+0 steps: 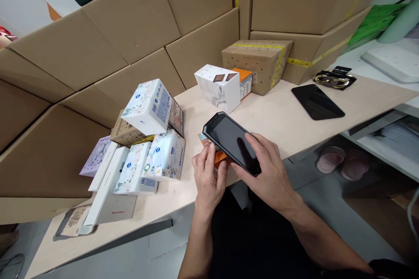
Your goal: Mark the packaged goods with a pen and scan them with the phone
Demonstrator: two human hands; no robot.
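Observation:
A black, thick-edged handheld device like a rugged smartphone (231, 137) is gripped along its lower right end by my right hand (270, 174), with the thumb reaching over the dark screen. Beneath it lies a small orange box (220, 158), mostly hidden by the device and by my fingers. My left hand (209, 174) has its fingers closed at the box's near left side, close to the device's lower edge. Just beyond the device stands a white box (218, 87) with brown pictures, and an orange and white box (244, 82) is behind it.
Several tissue packs (166, 154) and long white boxes (111, 192) are grouped at the left of the wooden table (173, 200). Large cardboard boxes (131, 30) line the back. A taped carton (258, 63), a black tablet (317, 101) and gold-coloured rings (334, 79) lie toward the right.

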